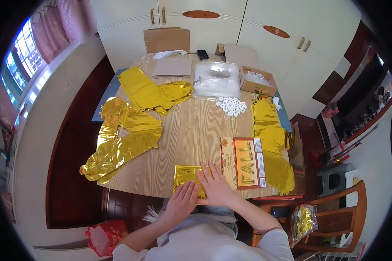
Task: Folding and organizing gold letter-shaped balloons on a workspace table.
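Note:
A folded gold foil balloon [185, 173] lies flat at the near edge of the wooden table. My left hand [181, 203] rests on its lower part, fingers stretched out and close together. Over its right side my right hand [216, 185] presses down with the fingers spread. Neither hand grips anything; the part of the foil under my palms is hidden. Just right of my right hand are a printed cardboard insert [249, 163] picturing gold letter balloons and a narrower tan printed card [228, 162].
Flat gold foil balloons lie on the left [130, 143], far left [139, 89] and right [265, 124] of the table [191, 126]. Farther back are white ribbon rolls [231, 106], clear plastic bags [217, 78], an open cardboard box [259, 80] and grey sheets [173, 68]. A wooden chair [357, 217] stands at right.

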A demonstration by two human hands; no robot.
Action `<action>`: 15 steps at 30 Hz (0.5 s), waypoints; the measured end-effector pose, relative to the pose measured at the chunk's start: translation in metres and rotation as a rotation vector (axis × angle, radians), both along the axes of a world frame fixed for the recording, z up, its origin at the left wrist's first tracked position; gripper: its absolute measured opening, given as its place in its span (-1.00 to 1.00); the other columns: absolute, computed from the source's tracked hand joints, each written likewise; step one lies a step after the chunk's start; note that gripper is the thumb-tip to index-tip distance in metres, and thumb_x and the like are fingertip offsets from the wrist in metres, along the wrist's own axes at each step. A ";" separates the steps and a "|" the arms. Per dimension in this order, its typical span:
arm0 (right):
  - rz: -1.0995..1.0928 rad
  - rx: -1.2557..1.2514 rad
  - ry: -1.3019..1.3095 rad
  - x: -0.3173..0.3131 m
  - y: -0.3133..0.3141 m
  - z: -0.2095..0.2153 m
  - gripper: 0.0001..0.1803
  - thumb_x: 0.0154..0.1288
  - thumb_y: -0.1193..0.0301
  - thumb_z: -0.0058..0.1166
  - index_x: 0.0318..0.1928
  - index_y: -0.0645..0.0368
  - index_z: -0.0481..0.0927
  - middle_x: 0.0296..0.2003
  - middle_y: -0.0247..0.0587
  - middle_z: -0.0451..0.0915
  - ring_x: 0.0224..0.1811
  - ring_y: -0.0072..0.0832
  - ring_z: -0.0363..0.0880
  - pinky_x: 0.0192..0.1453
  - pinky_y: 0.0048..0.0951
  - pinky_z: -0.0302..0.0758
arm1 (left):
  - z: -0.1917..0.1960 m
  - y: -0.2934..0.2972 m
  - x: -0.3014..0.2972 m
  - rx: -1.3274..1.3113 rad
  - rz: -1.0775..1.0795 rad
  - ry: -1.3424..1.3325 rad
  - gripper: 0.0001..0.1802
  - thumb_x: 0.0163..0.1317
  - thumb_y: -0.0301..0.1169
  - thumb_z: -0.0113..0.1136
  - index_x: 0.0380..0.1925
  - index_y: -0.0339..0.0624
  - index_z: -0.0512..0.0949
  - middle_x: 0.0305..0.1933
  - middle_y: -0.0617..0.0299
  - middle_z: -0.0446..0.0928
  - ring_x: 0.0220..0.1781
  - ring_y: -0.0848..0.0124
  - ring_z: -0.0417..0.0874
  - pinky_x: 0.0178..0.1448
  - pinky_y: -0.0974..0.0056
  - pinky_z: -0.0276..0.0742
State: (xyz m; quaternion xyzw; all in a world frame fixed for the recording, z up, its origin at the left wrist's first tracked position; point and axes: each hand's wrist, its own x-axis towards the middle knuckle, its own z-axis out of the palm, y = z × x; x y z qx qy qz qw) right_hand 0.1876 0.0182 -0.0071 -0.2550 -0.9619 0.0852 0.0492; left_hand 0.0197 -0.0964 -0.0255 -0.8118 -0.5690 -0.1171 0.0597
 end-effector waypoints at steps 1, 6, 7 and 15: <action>0.012 -0.012 0.002 0.001 0.000 0.002 0.10 0.12 -0.31 0.02 0.38 0.37 0.16 0.40 0.35 0.03 0.46 0.34 -0.12 0.50 0.20 -0.13 | 0.000 0.000 0.000 0.005 -0.004 0.012 -0.36 0.16 -0.22 0.17 0.19 -0.38 0.37 0.31 -0.14 0.35 0.37 0.04 0.38 0.42 0.02 0.28; 0.073 -0.196 0.050 0.024 0.014 0.013 0.14 0.08 -0.23 0.17 0.41 0.35 0.07 0.45 0.29 -0.07 0.51 0.24 -0.22 0.53 0.12 -0.16 | 0.009 0.000 -0.006 0.020 -0.049 -0.019 -0.52 0.22 -0.40 0.06 0.15 -0.33 0.43 0.22 -0.09 0.46 0.30 0.08 0.47 0.37 0.05 0.35; 0.041 -0.192 0.063 0.031 0.019 0.018 0.15 0.07 -0.22 0.19 0.42 0.33 0.06 0.45 0.28 -0.08 0.52 0.23 -0.22 0.53 0.11 -0.16 | 0.010 -0.002 -0.008 0.021 -0.049 -0.044 -0.53 0.22 -0.42 0.06 0.14 -0.33 0.44 0.19 -0.08 0.49 0.27 0.09 0.50 0.35 0.06 0.37; -0.173 -0.059 -0.182 0.096 -0.005 0.027 0.14 -0.01 -0.22 0.25 0.42 0.21 0.12 0.46 0.17 -0.02 0.51 0.18 -0.12 0.48 0.23 -0.12 | 0.080 -0.014 -0.038 -0.663 0.348 -0.882 -0.72 0.38 -0.44 -0.01 0.02 -0.27 0.52 0.06 -0.01 0.58 0.13 0.23 0.62 0.18 0.19 0.53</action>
